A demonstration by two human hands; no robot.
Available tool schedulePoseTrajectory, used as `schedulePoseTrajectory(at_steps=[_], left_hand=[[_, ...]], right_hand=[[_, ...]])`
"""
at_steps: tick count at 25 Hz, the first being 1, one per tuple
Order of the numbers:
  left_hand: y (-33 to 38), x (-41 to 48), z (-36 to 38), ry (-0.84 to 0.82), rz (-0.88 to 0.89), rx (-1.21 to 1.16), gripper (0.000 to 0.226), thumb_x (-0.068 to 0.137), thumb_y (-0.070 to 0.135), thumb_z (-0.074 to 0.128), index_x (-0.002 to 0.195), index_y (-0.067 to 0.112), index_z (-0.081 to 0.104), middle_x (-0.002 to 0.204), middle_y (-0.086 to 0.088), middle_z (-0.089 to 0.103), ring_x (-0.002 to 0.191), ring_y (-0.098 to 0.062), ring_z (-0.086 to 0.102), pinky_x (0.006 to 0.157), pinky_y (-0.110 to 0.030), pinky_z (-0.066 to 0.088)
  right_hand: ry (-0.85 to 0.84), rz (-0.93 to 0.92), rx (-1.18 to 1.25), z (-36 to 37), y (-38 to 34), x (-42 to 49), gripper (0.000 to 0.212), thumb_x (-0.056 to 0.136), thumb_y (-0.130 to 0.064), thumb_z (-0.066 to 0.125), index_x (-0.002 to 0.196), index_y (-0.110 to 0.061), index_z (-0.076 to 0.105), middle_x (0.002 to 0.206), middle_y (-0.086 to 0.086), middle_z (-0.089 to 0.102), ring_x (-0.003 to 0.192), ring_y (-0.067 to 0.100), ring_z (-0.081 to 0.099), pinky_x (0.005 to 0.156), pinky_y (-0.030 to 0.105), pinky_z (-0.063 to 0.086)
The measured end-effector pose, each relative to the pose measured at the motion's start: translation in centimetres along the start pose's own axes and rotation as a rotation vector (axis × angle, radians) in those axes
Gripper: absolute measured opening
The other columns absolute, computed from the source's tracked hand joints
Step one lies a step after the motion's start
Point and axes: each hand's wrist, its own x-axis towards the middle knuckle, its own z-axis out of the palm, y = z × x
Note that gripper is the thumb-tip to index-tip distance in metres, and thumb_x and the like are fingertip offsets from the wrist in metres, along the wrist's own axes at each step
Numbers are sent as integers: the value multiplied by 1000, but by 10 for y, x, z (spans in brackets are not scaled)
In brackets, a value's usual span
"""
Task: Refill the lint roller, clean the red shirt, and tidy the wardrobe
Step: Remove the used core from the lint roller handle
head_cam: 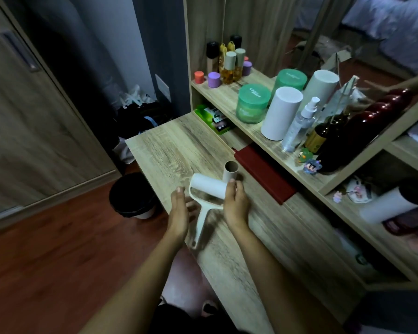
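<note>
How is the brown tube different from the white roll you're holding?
The brown tube is thin and bare; the white roll is fatter. The tube stands upright on the desk; the roll lies sideways, held by the right hand. Both are cylinders.

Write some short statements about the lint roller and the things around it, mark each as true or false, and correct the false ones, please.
1. The right hand grips one end of the white roll on the lint roller. True.
2. The brown cardboard tube lies flat on the desk. False: it stands upright, just behind the roller.
3. A black bin stands on the floor beside the desk. True.
4. The green jar sits on the desk next to the roller. False: it is on the shelf above the desk, with its lid on.
</note>
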Motion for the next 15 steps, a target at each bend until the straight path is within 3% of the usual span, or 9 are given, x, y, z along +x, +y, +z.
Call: schedulePoseTrajectory(at_steps=[2,5,10,15], left_hand=[[16,2,0,-37,129,49,37,96,47,35,120,21,44,99,4,59,88,-18,63,72,-31,53],[24,8,0,-37,279,182,28,88,34,59,109,16,55,106,-3,59,89,-23,64,62,-28,57],[29,8,2,-85,151,74,40,80,25,71,113,7,57,100,-6,62,74,-23,66,69,-35,56],[34,13,-8,-196,58,-14,30,80,12,70,102,4,52,103,-10,51,53,-8,58,52,-21,47]], right_hand=[[-31,-24,-1,-4,5,-2,30,100,-27,34,109,-9,56,99,9,62,95,26,61,69,30,46],[-23,-34,6,-8,7,-4,28,100,-26,34,108,-11,57,98,3,59,93,24,61,76,38,52],[-25,-78,-6,-16,5,-1,17,100,-24,35,94,-20,51,91,0,59,85,21,59,71,37,50],[-73,-59,-3,-14,6,3,18,97,-32,36,90,-26,51,84,-8,58,84,19,59,78,47,54]])
